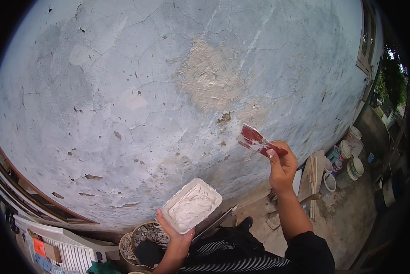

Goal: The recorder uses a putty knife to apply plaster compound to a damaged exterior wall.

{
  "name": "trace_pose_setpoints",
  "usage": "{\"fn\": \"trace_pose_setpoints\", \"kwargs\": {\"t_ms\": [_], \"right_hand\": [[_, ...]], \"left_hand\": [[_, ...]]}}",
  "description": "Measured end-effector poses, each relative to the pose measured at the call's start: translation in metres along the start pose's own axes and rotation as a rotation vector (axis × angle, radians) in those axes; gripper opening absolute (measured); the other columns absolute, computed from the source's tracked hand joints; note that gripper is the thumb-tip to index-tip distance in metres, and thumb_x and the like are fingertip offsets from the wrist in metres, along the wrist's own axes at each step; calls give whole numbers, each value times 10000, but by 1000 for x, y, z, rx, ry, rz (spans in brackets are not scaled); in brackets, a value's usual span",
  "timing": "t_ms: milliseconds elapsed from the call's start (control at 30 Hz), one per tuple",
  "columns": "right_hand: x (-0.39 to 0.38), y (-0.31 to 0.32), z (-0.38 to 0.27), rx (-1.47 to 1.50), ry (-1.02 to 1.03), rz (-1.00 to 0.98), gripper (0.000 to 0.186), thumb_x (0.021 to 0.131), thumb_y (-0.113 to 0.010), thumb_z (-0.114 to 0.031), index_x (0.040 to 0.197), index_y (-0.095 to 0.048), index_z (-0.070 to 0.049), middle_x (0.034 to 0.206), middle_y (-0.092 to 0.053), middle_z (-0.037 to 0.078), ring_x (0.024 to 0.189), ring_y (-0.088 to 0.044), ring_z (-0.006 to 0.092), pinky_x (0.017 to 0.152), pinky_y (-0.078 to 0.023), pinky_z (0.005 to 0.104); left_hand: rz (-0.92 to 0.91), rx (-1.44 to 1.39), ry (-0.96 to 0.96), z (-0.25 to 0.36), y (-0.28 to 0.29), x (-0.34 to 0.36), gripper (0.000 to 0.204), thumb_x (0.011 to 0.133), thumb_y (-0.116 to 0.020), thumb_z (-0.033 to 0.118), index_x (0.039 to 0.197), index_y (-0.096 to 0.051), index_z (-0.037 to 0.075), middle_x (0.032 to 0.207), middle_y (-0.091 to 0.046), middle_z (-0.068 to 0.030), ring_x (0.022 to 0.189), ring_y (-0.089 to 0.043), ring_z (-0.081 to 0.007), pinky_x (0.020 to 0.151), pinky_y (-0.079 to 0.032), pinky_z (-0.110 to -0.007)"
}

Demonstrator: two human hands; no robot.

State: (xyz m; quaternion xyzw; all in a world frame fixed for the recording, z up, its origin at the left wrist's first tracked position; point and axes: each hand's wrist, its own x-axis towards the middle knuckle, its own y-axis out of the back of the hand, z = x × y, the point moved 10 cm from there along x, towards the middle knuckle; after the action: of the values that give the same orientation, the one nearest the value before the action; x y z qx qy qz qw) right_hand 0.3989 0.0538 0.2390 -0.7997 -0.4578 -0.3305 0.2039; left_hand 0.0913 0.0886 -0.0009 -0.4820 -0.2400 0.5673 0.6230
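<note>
My left hand (pixel 174 230) grips a white rectangular tub (pixel 169 211) from below, its fingers on the near side. Pale, creamy filler (pixel 193 206) fills much of the tub, its surface stirred into ridges. In my right hand (pixel 283 166) is a red putty knife (pixel 254 138), pinched between thumb and fingers and smeared with white. Its blade end points up and left, close to the wall (pixel 145 114); whether it touches, I cannot tell. Above the knife, a beige patch of filler (pixel 212 75) spreads over the cracked, pale blue wall. A small chipped hole (pixel 224 118) sits just below that patch.
Several buckets (pixel 354 168) stand along the wall's foot at right, near leaning wooden strips (pixel 313 182). A rubble-filled container (pixel 150 233) is beside my left forearm. A white plastic chair (pixel 72 244) is at lower left. Window frames (pixel 367 41) edge the wall.
</note>
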Motion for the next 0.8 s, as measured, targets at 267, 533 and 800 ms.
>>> {"fn": "trace_pose_setpoints", "kwargs": {"t_ms": [267, 533, 800], "right_hand": [[51, 9, -31, -228, 104, 54, 140, 1009, -608, -36, 1130, -637, 27, 862, -722, 102, 747, -644, 134, 695, -508, 276], [55, -16, -6, -507, 52, -94, 107, 980, -604, -51, 1071, -580, 1, 794, -668, 200, 698, -688, 348, 617, -490, 385], [61, -12, 1, -359, -26, -87, 135, 982, -605, -56, 1103, -585, 1, 772, -663, 179, 643, -647, 306, 620, -490, 357]], "left_hand": [[5, 142, 21, 5, 4, 10, 983, 896, -188, 850, 1562, -450, 177, 1544, -535, -110, 1348, -557, -441, 941, -480, -711], [-13, 32, -40, 18, 12, 14, 999, 891, -235, 849, 1561, -436, 137, 1517, -542, -162, 1277, -602, -474, 806, -578, -689], [6, -32, -60, 26, 10, 14, 1023, 881, -271, 856, 1565, -421, 110, 1517, -532, -187, 1251, -611, -491, 778, -584, -691]]}}
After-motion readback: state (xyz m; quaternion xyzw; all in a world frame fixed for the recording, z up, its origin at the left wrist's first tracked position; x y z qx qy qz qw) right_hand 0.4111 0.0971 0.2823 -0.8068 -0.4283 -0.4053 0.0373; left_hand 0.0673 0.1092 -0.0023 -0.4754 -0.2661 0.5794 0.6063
